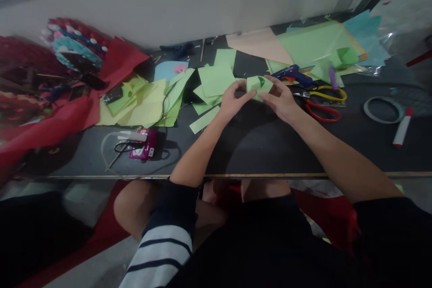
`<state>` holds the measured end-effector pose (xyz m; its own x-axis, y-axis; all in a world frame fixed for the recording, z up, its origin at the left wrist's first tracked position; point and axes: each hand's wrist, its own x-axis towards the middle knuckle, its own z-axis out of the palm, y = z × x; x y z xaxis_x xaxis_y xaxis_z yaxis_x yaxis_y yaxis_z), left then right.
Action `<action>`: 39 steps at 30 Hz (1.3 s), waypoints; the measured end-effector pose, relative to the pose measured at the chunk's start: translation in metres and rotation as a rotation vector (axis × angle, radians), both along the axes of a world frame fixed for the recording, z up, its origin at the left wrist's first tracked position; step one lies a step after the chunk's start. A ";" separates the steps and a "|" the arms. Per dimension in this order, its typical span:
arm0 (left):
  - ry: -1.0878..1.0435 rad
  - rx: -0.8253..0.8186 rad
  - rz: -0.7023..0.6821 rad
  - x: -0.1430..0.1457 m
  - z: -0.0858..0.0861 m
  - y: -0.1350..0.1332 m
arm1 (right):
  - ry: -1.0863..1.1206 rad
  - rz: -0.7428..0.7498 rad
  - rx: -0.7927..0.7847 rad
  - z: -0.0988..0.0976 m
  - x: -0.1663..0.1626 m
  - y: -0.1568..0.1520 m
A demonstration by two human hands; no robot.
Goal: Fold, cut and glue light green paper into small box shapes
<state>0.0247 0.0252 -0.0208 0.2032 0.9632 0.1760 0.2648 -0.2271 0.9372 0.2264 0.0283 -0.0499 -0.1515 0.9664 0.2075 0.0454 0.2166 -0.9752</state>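
Both hands meet over the middle of the dark table (pixel 256 144) and pinch one folded piece of light green paper (pixel 257 85). My left hand (pixel 232 99) grips its left side with fingers curled. At the right edge of the piece, my right hand (pixel 280 99) holds on with thumb and fingertips. The piece is bent into a small rounded shape and sits just above the table. More cut green paper squares (pixel 214 78) lie just behind and left of my hands.
A blue glue gun (pixel 293 74), red-handled scissors (pixel 320 110) and yellow-handled scissors (pixel 329 94) lie right of my hands. Farther right are a tape ring (pixel 383 110) and a red-capped marker (pixel 403 126). Yellow-green sheets (pixel 145 105), red paper (pixel 114 65) and a pink device (pixel 145 144) are left.
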 end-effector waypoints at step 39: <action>0.608 0.333 -0.159 0.002 0.006 -0.019 | -0.765 -0.232 0.473 0.027 0.018 -0.022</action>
